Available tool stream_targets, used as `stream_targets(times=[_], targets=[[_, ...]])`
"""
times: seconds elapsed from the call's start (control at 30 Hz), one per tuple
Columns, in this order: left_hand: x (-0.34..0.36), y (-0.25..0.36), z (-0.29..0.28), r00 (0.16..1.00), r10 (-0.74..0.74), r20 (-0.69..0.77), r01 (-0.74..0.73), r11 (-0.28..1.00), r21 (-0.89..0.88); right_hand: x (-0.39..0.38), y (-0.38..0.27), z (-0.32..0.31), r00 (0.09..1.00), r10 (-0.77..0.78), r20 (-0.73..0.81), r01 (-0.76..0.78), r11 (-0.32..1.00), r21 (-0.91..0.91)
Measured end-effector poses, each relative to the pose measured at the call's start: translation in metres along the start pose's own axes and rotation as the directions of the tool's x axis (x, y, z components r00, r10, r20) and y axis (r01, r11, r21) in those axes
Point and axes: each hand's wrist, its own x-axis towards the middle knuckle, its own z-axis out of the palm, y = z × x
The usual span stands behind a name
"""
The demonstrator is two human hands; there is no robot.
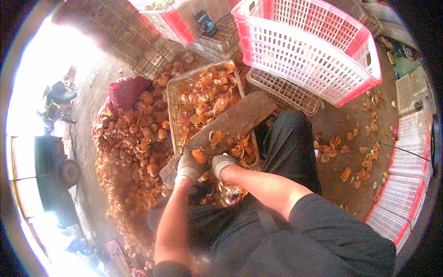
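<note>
So the anchor here is a worn wooden board [244, 113], grimy and brown, laid at a slant across a plastic crate [172, 111] loaded with papery orange skins. An orange-brown onion [199, 156] is over the board's near end, between the two hands and right up against the left hand [187, 165]. Both hands wear greyish gloves; the right hand [224, 165] is just beside it, at the board's near edge. Fingers point away from the camera, so I can't tell how wide or closed they are, or which hand has the onion. Left of the board there's a big onion heap [143, 143] straight on the bare, dusty floor [339, 122], with a dark red mesh sack [130, 91] at its far side. Loose skins litter the ground right of the board too. Beyond the board stands a large white crate [300, 62] with red corners, and well off to its right are more white-and-red crates [406, 184] stacked up. Far left of the board it's blown-out daylight plus a wheel [70, 172]. Label-wise: past the board's far side, a dark bluish rectangle [206, 24] has small pale marks, too tiny to read.
</note>
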Motion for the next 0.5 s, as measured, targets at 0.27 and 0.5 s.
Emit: stream_targets(times=[0.27,0.5], targets=[[-0.01,0.002,0.02,0.99,0.056,-0.132,-0.061,0.997,-0.038,-0.008,0.007,-0.006,0.999,0.037,-0.007,-0.035,0.988,0.149],[0.033,-0.046,0.042,0.994,0.105,-0.035,-0.111,0.946,-0.306,-0.026,0.008,-0.03,0.997,0.031,0.07,-0.035,0.998,0.048]])
